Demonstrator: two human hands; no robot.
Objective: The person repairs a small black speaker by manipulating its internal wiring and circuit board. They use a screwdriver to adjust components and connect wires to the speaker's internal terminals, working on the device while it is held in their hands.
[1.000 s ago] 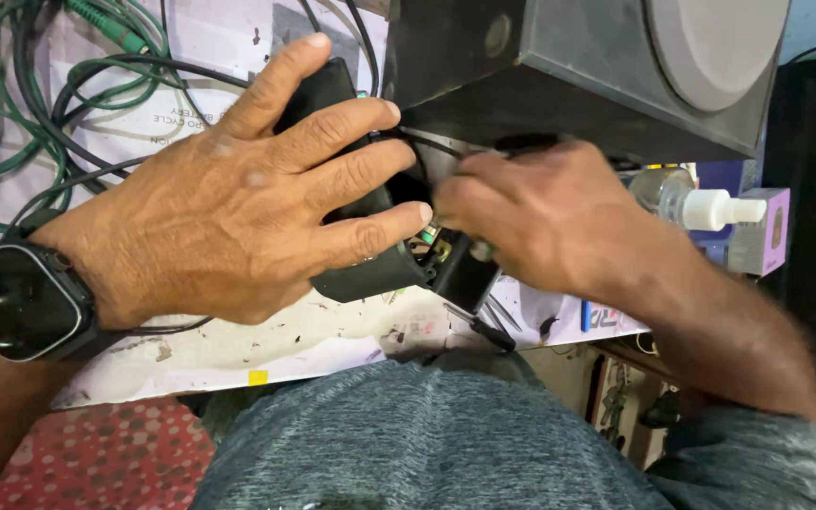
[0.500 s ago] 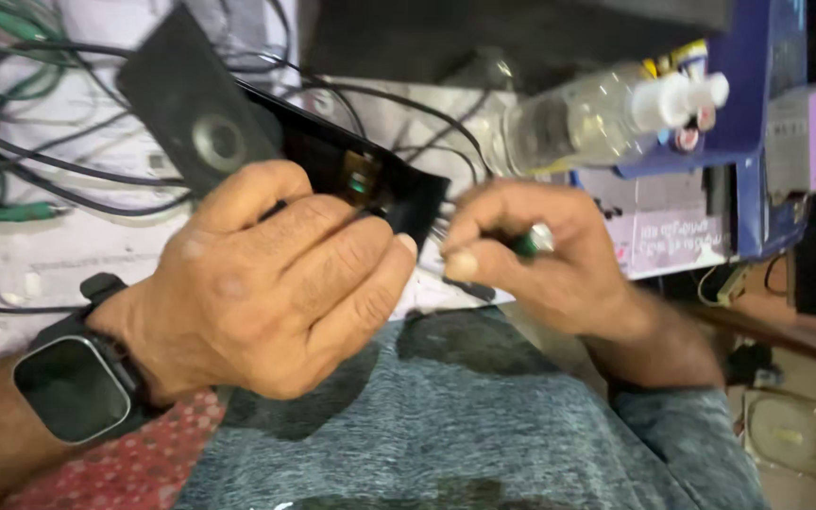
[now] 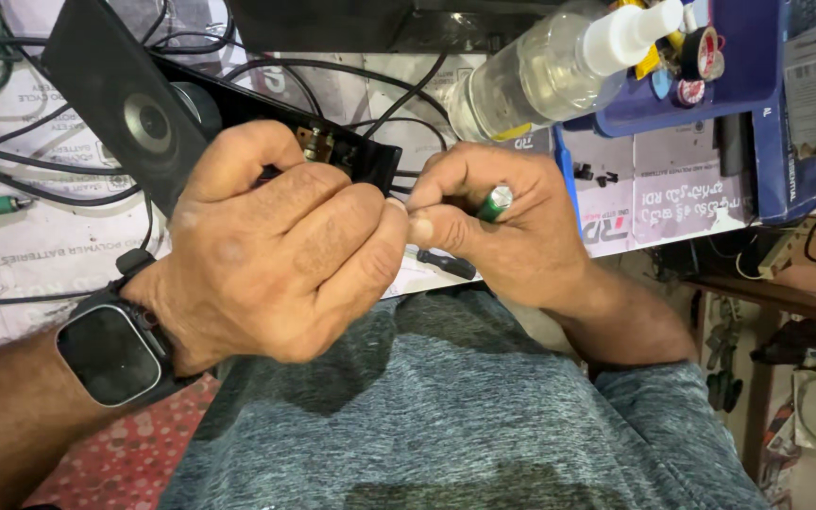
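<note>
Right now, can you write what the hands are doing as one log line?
left hand: grips black speaker panel | right hand: pinches green-tipped tool | cables, spray bottle behind

Left grip (image 3: 280,250), right grip (image 3: 493,222) clenched together

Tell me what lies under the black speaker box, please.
Under the speaker box lie black cables on printed white paper. The left hand covers its near end.
</note>
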